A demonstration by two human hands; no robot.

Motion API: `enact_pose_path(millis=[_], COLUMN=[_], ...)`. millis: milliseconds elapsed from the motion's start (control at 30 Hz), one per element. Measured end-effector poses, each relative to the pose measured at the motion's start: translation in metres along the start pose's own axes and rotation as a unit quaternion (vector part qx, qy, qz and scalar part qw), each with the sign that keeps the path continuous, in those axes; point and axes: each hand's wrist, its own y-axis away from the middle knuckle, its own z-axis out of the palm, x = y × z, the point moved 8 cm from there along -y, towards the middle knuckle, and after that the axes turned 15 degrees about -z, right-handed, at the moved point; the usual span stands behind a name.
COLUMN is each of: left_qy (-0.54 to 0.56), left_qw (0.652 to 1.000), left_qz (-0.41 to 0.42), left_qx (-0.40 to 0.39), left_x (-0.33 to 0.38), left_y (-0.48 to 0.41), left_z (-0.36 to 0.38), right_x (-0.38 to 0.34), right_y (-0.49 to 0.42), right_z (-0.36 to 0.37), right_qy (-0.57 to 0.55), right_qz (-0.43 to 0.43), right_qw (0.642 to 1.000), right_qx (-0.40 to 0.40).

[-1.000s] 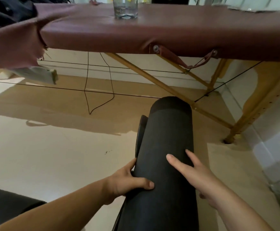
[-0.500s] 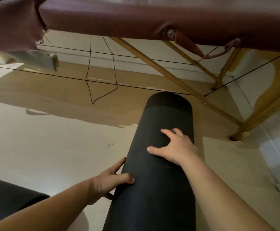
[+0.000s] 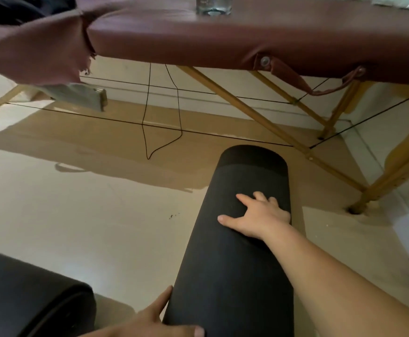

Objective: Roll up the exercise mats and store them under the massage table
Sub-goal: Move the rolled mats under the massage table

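A rolled black exercise mat (image 3: 237,271) lies lengthwise on the beige floor, its far end at the shadow line under the maroon massage table (image 3: 223,42). My right hand (image 3: 259,217) rests on top of the roll with fingers spread, the outer ones bent over its right side. My left hand (image 3: 159,324) holds the roll's lower left side at the frame's bottom, thumb across the top and fingers along its left side. A second black roll (image 3: 28,300) lies at the bottom left.
The table's wooden legs (image 3: 381,188) and black brace cables (image 3: 150,125) cross the space beneath it. A glass of water (image 3: 213,6) stands on the tabletop. A white wall and skirting close off the right side. A grey pad hangs under the table at left.
The mat has slid further under the table. My right hand moved up along the roll. My left hand now sits lower in the frame, nearer the roll's near end.
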Motion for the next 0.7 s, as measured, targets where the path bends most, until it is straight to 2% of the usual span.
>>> enact_pose_path(millis=[167, 267, 333, 467, 533, 633, 700], left_qy=[0.059, 0.03, 0.017, 0.035, 0.055, 0.002, -0.011], left_qw=[0.997, 0.996, 0.995, 0.986, 0.977, 0.96, 0.956], left_qz=[-0.003, -0.036, 0.003, 0.097, 0.118, 0.142, 0.149], left_qx=[0.052, 0.077, 0.103, 0.13, 0.171, 0.243, 0.252], left_x=[0.019, 0.057, 0.088, 0.133, 0.134, 0.111, 0.097], left_y=[0.0, -0.004, -0.009, -0.016, -0.019, -0.014, -0.013], left_z=[0.029, 0.044, 0.046, 0.055, 0.055, 0.056, 0.064], right_x=[0.01, 0.017, 0.015, 0.002, 0.0, 0.004, 0.009], right_y=[0.015, 0.033, 0.046, 0.072, 0.083, 0.095, 0.1], right_z=[-0.016, -0.029, -0.025, -0.015, -0.009, 0.005, 0.012], right_qy=[-0.037, -0.022, -0.049, -0.026, -0.043, -0.04, -0.029], right_qz=[-0.008, -0.015, -0.029, -0.068, -0.073, -0.083, -0.098], right_qw=[0.995, 0.99, 0.993, 0.995, 0.995, 0.994, 0.994], right_qx=[0.089, 0.136, 0.106, 0.067, 0.061, 0.052, 0.039])
